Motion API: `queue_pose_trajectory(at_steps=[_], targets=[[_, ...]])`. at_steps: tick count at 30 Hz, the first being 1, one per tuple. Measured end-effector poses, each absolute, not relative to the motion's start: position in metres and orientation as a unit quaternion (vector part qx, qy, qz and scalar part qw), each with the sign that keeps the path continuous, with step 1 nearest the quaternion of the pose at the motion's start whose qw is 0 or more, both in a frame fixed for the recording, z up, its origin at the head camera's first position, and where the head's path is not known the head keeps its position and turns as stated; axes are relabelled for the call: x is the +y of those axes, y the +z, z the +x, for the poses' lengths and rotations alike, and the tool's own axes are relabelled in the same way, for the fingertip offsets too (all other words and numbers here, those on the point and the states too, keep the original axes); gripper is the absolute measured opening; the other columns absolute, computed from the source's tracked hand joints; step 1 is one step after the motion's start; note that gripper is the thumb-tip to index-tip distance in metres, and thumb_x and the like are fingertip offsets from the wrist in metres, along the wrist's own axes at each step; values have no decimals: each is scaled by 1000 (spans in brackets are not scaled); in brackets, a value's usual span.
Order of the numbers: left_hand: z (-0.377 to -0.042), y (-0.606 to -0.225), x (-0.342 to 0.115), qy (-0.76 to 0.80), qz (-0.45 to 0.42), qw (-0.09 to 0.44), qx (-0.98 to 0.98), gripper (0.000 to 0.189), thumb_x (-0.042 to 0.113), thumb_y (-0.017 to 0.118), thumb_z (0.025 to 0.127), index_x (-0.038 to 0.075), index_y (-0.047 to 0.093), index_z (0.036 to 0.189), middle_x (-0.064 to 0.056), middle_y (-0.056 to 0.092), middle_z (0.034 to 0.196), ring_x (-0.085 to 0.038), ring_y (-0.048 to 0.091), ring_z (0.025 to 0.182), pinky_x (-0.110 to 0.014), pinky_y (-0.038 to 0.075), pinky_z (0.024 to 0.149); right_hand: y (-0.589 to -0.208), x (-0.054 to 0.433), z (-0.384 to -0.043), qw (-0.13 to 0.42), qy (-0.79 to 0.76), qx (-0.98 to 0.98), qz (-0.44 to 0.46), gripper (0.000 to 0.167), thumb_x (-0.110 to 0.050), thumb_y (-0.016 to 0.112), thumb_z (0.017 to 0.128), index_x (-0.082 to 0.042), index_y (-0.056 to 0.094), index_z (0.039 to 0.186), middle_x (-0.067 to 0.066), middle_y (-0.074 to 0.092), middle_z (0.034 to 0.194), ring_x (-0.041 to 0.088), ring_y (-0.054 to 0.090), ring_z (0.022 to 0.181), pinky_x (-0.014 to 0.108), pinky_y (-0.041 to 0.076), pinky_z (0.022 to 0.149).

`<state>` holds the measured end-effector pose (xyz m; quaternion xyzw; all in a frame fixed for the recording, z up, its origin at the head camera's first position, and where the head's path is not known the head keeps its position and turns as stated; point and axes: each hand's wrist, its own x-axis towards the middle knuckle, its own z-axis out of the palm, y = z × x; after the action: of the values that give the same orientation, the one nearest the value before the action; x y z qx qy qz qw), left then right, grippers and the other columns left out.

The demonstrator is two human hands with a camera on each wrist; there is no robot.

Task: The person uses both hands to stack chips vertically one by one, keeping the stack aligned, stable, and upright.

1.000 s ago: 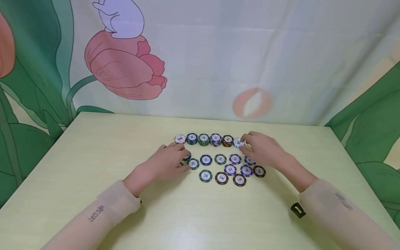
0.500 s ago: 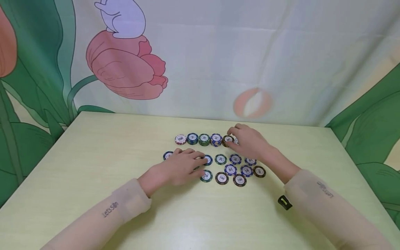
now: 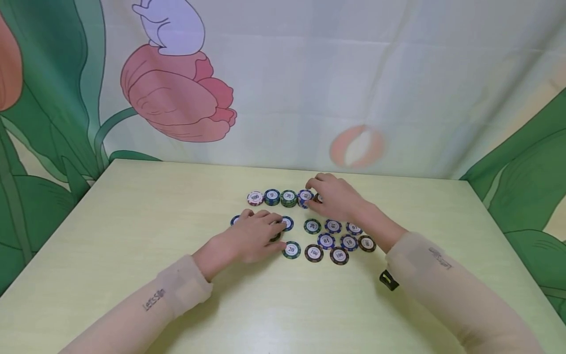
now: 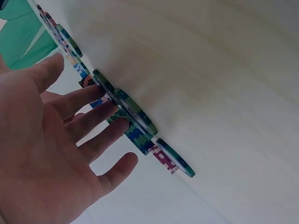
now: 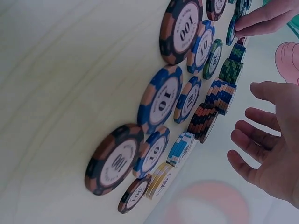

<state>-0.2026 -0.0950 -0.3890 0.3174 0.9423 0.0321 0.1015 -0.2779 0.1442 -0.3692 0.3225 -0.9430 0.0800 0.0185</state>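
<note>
In the head view my left hand (image 3: 254,238) reaches over the loose poker chips, its fingertips at a blue chip (image 3: 289,226). Its fingers are spread and only lightly bent in the left wrist view, touching the edges of green chips (image 4: 135,112). Some chips under this hand are hidden. My right hand (image 3: 338,196) hovers at the back row, thumb and forefinger around the stack of blue 10 chips (image 3: 304,196). From the right wrist view, those loosely bent fingers stand apart from the blue stack (image 5: 220,95) and hold nothing.
A white 500 chip stack (image 3: 255,198), a blue stack (image 3: 272,196) and a green stack (image 3: 289,198) continue the back row leftward. Brown-black (image 5: 202,122), light blue (image 5: 180,149) and yellow stacks (image 5: 159,181) follow rightward. Several loose chips lie in front, including a 100 chip (image 3: 339,255).
My right hand has moved left along the back row, from its right end to the blue 10 stack. The left hand has moved right overall, and the blue chip has lately slid slightly left.
</note>
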Motion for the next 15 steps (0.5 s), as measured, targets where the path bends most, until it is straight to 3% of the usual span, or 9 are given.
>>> queue_pose_trajectory(at_steps=[15], targets=[[-201,-386,-105,24,305,85,948,60,50,54,105,9,55,148,-10,51,149,-32,43,140,-58,32,109,-371,121,-290,-28,69,-945,319,48,-35,69,99,-7,61,137,12,60,136,33,55,125,54,46,99]])
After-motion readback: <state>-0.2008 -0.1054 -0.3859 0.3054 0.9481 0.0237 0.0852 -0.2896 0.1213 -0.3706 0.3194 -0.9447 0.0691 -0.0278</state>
